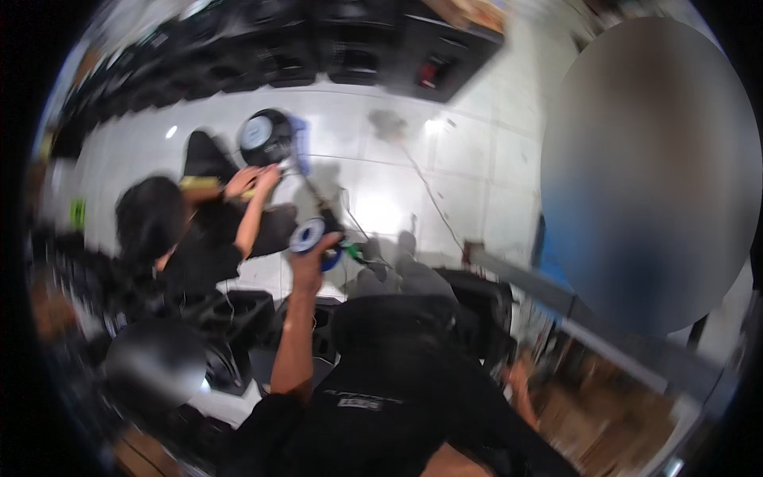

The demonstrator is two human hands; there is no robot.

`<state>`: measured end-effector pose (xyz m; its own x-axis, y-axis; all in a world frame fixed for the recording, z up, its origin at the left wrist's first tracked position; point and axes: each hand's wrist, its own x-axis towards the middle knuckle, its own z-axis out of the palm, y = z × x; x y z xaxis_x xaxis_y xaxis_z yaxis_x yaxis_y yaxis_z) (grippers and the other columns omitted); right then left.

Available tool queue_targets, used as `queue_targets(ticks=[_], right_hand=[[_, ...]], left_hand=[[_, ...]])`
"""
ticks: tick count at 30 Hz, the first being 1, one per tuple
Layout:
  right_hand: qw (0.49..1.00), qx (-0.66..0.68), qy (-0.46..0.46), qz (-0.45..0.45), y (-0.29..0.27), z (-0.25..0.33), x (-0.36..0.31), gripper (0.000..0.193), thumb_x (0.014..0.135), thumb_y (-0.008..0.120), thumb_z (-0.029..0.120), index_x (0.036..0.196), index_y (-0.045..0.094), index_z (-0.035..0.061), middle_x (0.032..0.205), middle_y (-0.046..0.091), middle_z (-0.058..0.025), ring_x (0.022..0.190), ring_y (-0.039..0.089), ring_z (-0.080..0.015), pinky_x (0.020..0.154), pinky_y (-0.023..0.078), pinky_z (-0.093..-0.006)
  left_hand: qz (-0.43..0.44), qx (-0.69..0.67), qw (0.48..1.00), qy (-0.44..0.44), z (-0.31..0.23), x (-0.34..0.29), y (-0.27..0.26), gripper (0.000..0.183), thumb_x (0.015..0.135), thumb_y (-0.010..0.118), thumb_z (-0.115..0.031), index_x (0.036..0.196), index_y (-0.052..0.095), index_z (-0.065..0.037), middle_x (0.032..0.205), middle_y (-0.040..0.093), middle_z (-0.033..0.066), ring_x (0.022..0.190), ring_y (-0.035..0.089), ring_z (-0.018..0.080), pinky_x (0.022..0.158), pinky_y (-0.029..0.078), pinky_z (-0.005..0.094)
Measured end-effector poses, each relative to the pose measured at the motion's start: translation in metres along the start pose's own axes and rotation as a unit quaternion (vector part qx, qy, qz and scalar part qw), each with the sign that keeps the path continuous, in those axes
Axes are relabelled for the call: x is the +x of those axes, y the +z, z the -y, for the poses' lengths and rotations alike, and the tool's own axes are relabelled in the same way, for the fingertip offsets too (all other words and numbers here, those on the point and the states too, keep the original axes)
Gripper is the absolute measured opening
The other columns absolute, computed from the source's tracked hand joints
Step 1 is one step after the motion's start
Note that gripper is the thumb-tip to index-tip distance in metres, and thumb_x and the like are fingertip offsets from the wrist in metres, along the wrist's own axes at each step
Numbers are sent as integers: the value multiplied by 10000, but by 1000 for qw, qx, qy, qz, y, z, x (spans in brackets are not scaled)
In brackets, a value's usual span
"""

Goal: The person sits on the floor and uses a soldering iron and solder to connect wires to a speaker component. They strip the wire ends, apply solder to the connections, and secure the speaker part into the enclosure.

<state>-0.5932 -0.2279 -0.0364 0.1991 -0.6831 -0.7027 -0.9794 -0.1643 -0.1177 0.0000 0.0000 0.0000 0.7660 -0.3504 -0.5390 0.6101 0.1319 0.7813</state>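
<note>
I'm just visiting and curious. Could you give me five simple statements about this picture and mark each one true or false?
1. The person's left hand holds a spool. True.
2. The right hand is on the spool too. False: it is apart from the spool, toward the lower right of the picture.
3. The co-worker at the left wears bright red. False: the clothing is black.
4. The co-worker's hands are close to a round black object. True.
5. The black cabinets along the top stand on brown carpet. False: the floor is pale tile.
</note>
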Motion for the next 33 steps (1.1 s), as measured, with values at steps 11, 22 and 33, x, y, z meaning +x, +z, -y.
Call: queue_targets(ticks=[11,22,33], right_hand=[[979,-66,190,27,63,-33,-72,341,809,659,263,966,678,-39,973,707,-276,935,706,-430,842,571,-498],[980,-69,171,69,66,14,-57,340,797,720,268,941,700,-39,957,720,-256,936,716,-409,845,578,-486],[984,-144,94,-42,103,34,-5,341,810,693,266,978,672,-30,986,719,-262,960,709,-430,852,573,-486]], left_hand=[[169,75,981,-56,-8,35,41,388,885,637,-28,1255,542,40,1078,642,171,1029,668,359,947,555,503],[103,150,983,8,-17,27,49,357,844,655,44,1200,637,19,1118,693,117,1004,678,242,929,525,354],[124,157,980,-3,-75,34,-11,303,772,812,18,1004,626,-42,869,662,13,750,631,103,679,484,232]])
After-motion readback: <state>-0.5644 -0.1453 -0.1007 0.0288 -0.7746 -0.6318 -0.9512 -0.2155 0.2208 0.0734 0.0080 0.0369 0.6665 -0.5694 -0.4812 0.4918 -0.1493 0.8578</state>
